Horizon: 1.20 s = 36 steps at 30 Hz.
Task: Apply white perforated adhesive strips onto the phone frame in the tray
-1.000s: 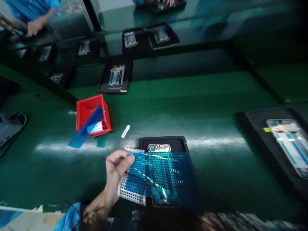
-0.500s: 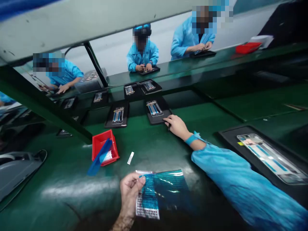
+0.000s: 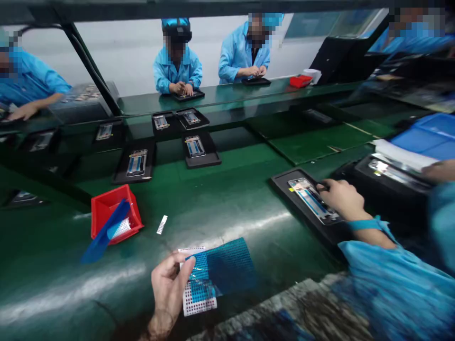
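Note:
Between the thumb and fingers of my left hand is a dotted sticker sheet, white with a translucent blue film that extends to the right. My right hand, with a blue band at the wrist, is at the right edge of a black tray, its fingers curled there. A phone frame with blue strips and a yellow tab lies in that tray, partly covered by the hand. Something dark shows at the fingertips, too unclear to name.
A red bin with blue film stands left, near a small white sticker strip. More trays with phone frames lie farther back. At right, another person's hand is beside another phone frame. Co-workers sit opposite.
My right hand has left the tray in the middle and moved to the nearer tray on the right. The view has turned right. My left hand still holds the sticker sheet.

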Tool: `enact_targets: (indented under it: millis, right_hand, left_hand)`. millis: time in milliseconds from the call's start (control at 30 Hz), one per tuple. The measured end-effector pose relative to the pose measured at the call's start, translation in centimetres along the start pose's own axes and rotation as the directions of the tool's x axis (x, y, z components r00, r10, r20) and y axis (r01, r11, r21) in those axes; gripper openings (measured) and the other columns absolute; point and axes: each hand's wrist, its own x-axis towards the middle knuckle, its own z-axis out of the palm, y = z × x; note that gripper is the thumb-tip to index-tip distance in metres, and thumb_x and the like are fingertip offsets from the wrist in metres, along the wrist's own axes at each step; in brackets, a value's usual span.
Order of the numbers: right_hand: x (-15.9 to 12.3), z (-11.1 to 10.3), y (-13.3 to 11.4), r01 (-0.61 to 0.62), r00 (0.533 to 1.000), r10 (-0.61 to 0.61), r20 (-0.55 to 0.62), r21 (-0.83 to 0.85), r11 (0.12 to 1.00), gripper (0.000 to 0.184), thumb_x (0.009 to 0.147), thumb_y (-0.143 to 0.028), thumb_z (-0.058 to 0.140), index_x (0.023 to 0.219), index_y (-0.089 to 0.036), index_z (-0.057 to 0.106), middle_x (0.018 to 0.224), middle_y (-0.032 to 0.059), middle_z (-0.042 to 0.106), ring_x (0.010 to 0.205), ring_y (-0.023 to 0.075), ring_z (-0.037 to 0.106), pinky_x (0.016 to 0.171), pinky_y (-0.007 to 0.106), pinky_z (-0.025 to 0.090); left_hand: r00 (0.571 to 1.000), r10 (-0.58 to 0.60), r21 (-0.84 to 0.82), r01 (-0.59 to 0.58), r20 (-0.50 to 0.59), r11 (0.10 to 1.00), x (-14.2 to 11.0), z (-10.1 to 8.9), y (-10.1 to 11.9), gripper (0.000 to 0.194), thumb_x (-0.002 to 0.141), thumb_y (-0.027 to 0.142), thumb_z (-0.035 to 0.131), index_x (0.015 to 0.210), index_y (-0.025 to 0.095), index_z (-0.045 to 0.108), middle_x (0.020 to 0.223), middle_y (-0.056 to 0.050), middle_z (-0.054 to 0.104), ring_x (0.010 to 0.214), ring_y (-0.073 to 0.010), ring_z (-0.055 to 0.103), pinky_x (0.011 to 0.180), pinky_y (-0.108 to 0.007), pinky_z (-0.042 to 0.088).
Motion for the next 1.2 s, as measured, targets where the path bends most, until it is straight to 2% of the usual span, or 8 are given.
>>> enact_targets:
  millis: [67,167,400,500,567,767,967,1200]
  right_hand:
    - [-1.5,-0.8,1.1,-0.023,0.999,0.024,0.037,-0.037,0.999,0.02,0.074,-0.029,0.043,0.089,-0.017,0.049,0.088,0.0021,0.052,0.075,0.0112,0.052,0.062,0.028,0.045]
    - [-3.6,0.3,-0.3,-0.037,0.993,0.044,0.109,-0.065,0.997,0.02,0.074,-0.029,0.043,0.089,-0.017,0.048,0.086,0.0018,0.053,0.073,0.0109,0.052,0.061,0.028,0.045]
    - [-9.5,5.2,-13.0,-0.05,0.947,0.036,0.32,0.036,0.998,0.024,0.076,-0.032,0.039,0.095,-0.019,0.045,0.089,0.0026,0.052,0.075,0.0119,0.051,0.062,0.029,0.045]
    - [-11.0,5.4,-17.7,-0.04,0.901,-0.038,0.433,0.17,0.985,0.027,0.074,-0.037,0.038,0.098,-0.025,0.044,0.085,0.0018,0.054,0.071,0.0121,0.053,0.058,0.027,0.046]
    - [-11.0,4.5,-19.2,-0.04,0.879,-0.093,0.467,0.267,0.963,0.028,0.072,-0.037,0.041,0.099,-0.03,0.044,0.08,0.0003,0.055,0.068,0.0144,0.054,0.056,0.029,0.047]
    - [-7.3,1.6,-20.5,-0.073,0.961,-0.046,0.273,0.41,0.909,0.024,0.068,-0.027,0.044,0.089,-0.038,0.048,0.088,0.0015,0.051,0.083,0.0247,0.051,0.073,0.044,0.042]
    - [-6.0,3.8,-22.4,-0.023,0.869,-0.248,0.427,0.537,0.843,0.028,0.06,-0.03,0.053,0.087,-0.038,0.052,0.086,0.0005,0.055,0.079,0.0234,0.053,0.067,0.038,0.048]
    - [-6.8,4.9,-20.6,-0.178,0.827,-0.217,0.519,0.608,0.774,0.018,0.06,-0.028,0.053,0.076,-0.035,0.056,0.076,0.0029,0.059,0.066,0.0224,0.057,0.047,0.031,0.051]
  left_hand:
    - [0.999,-0.027,-0.027,0.028,0.028,0.999,-0.1,0.2,-0.1,0.006,0.056,0.026,0.058,0.054,0.021,0.058,0.056,0.005,0.061,0.05,-0.0124,0.056,0.044,-0.019,0.045]
    - [0.997,-0.058,-0.083,0.061,0.044,0.995,-0.2,0.4,-0.7,0.008,0.057,0.027,0.058,0.056,0.019,0.056,0.064,0.003,0.061,0.059,-0.0143,0.058,0.049,-0.02,0.046]
    - [0.996,-0.056,-0.122,0.063,0.064,0.991,-0.5,0.4,-1.0,0.01,0.064,0.024,0.055,0.062,0.014,0.054,0.069,0.001,0.058,0.06,-0.0099,0.055,0.051,-0.02,0.044]
    - [0.997,-0.037,-0.108,0.044,0.063,0.993,-0.6,0.4,-0.9,0.015,0.068,0.025,0.052,0.065,0.011,0.053,0.069,0.0,0.056,0.061,-0.0082,0.053,0.054,-0.022,0.044]
    - [0.998,-0.023,-0.096,0.028,0.059,0.995,-0.7,0.5,-0.9,0.016,0.069,0.025,0.05,0.067,0.009,0.053,0.069,0.0,0.056,0.063,-0.0085,0.053,0.056,-0.024,0.045]
    - [0.999,0.031,-0.09,-0.027,0.042,0.996,-1.0,0.5,-0.7,0.007,0.062,0.019,0.056,0.066,0.014,0.06,0.066,-0.003,0.06,0.061,-0.0138,0.055,0.056,-0.026,0.044]
    - [0.998,0.06,-0.103,-0.057,0.027,0.993,-0.8,0.6,-0.7,0.008,0.06,0.014,0.057,0.067,0.016,0.061,0.065,-0.003,0.061,0.059,-0.0144,0.056,0.053,-0.026,0.044]
    - [0.993,0.043,-0.112,-0.031,0.106,0.993,-0.4,0.6,-0.4,0.018,0.06,0.017,0.057,0.077,0.014,0.059,0.075,-0.005,0.06,0.068,-0.0162,0.057,0.06,-0.027,0.047]
